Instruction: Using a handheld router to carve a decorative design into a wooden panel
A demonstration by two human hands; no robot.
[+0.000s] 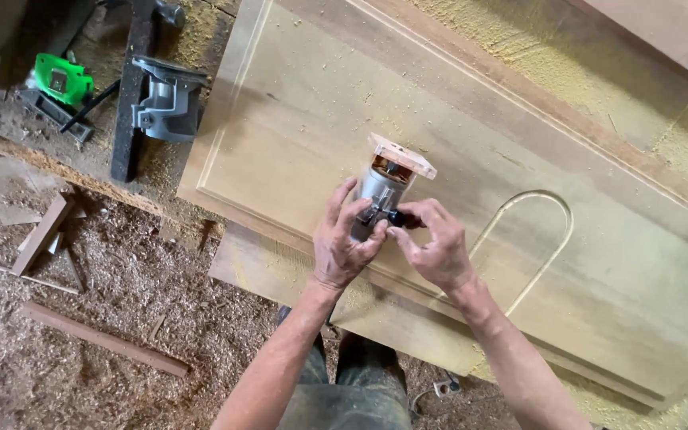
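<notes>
A compact metal trim router [384, 187], cylindrical and grey with a square translucent base plate uppermost, was held over a large pale wooden panel [471, 127] bearing a routed border groove and an arched groove [531, 239]. The left hand [342, 243] was wrapped around the router's body from the near side; the right hand [438, 245] pinched a small black knob [402, 217] at its side, fingers closed on it. Fine sawdust coated the panel and lay thick on the floor [57, 366] among scattered wood strips. A second grey router base [167, 99] stood just beyond the panel's left edge. Most of the panel's surface lay open.
</notes>
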